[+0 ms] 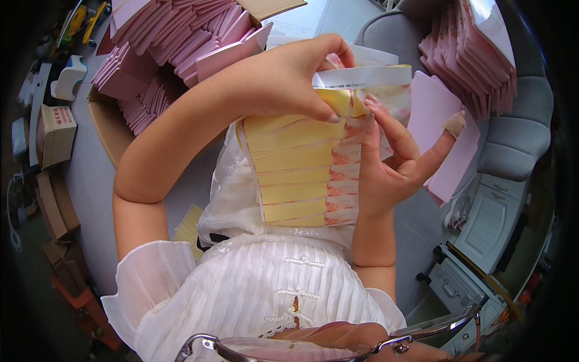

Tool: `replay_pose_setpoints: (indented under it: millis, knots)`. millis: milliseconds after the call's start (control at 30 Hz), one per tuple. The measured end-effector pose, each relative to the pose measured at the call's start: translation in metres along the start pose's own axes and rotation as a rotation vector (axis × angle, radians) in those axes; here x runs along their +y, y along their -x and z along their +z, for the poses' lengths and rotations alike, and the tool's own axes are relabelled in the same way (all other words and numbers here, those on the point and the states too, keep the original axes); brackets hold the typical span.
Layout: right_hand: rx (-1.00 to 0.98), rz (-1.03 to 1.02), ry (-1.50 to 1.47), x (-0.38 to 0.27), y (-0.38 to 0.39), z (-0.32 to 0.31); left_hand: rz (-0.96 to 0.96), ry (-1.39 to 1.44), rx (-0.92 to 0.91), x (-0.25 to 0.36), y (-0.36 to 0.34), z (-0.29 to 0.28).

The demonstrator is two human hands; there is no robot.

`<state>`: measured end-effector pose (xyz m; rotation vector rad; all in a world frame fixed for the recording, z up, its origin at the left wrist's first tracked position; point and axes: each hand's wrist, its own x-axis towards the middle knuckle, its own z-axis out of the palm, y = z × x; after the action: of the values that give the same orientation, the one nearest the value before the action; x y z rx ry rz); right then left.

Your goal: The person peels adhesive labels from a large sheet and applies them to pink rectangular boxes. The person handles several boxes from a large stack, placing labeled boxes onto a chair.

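A sheet of stickers (pixel 289 175) hangs over my lap, with a yellow backing on its left part and pinkish floral strips down its right. My left hand (pixel 283 72) grips its upper end, thumb in front and fingers curled behind. Across the top runs a curled white strip (pixel 362 76), between my two hands. My right hand (pixel 392 157) pinches at the edge of a floral strip with thumb and forefinger. One finger of that hand stretches out to the right, with a beige wrap (pixel 455 123) round its tip.
Many folded pink pieces (pixel 187 36) fill a cardboard box (pixel 111 130) at the upper left. Another pink stack (pixel 473 60) rests on a grey chair (pixel 518 120) at the right, and a flat pink piece (pixel 437 133) lies beside my right hand. White cabinets (pixel 491 217) stand at the far right.
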<state>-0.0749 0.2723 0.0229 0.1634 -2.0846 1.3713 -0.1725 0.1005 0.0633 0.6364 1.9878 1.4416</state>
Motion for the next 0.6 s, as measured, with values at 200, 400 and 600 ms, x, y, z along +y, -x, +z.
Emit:
replay_pose_setpoints:
  millis: [200,400,600]
  knots:
    - [0.211,0.382,-0.481,0.002,-0.027,-0.030,-0.117,-0.225,-0.095,-0.014,-0.013,-0.027]
    - [0.446,0.458,-0.648,0.031,-0.042,-0.075,-0.291,-0.388,-0.196,-0.019,-0.036,-0.049]
    - [0.665,0.349,-0.306,0.029,-0.043,-0.097,-0.021,-0.615,0.063,-0.026,-0.047,-0.035]
